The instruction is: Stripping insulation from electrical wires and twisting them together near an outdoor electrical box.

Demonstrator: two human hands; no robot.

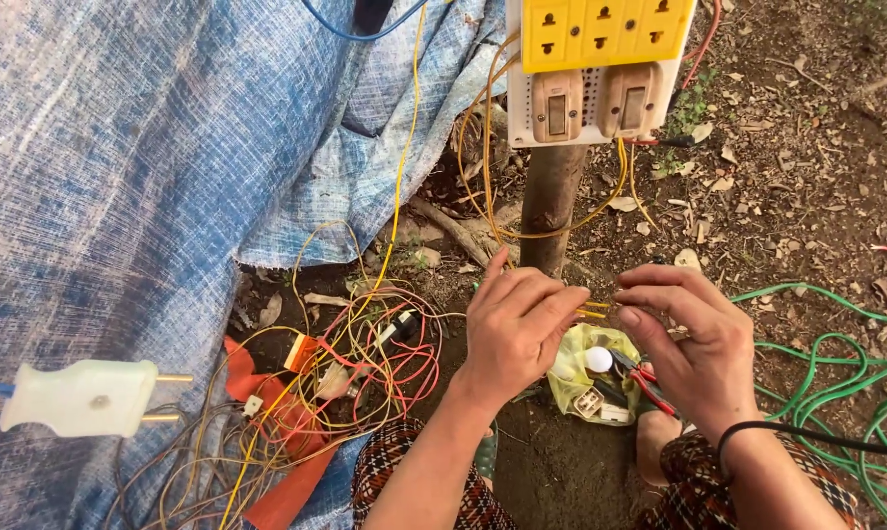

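Observation:
My left hand [515, 324] and my right hand [689, 339] meet just below a wooden post [549, 201]. Both pinch the ends of thin yellow wires [593, 310] between fingertips. The wires run up to a white board [591, 93] on the post, which carries yellow sockets and two beige switches. A black cord [826, 437] lies across my right wrist.
A yellow-green plastic bag [586, 378] with small parts and red-handled pliers [645, 383] lies on the dirt under my hands. A tangle of red and yellow wires [365, 363] sits at left, a green hose [836, 363] at right. A white two-pin plug [80, 397] hangs before a blue tarp [120, 177].

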